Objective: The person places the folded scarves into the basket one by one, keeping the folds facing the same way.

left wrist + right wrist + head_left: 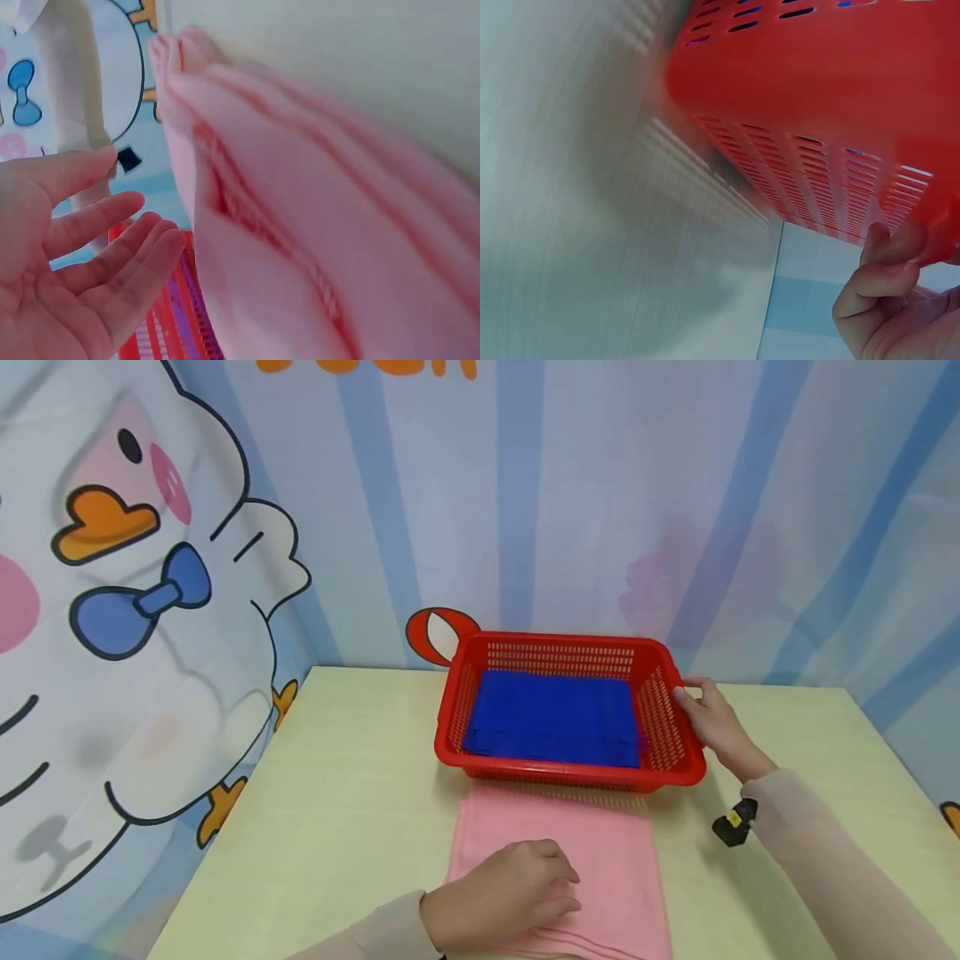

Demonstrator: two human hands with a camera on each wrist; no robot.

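My right hand [712, 717] grips the right end rim of a red plastic basket [570, 771], its fingers curled round the edge in the right wrist view. A folded blue cloth [555, 717] lies flat inside the basket. In front of it a folded pink cloth [600, 868] lies on the table, its far edge close by the basket's front wall. Over the near left part of that cloth is my left hand [510, 893], holding nothing. In the left wrist view its fingers [112, 262] are loosely bent, apart from the pink folds.
A pale yellow table [352, 793] runs back to a curtain [570, 510] printed with blue stripes and a cartoon duck [172, 677]. At the right cuff hangs a small black device [735, 823]. A bit of purple-pink shows beside the blue cloth within the basket.
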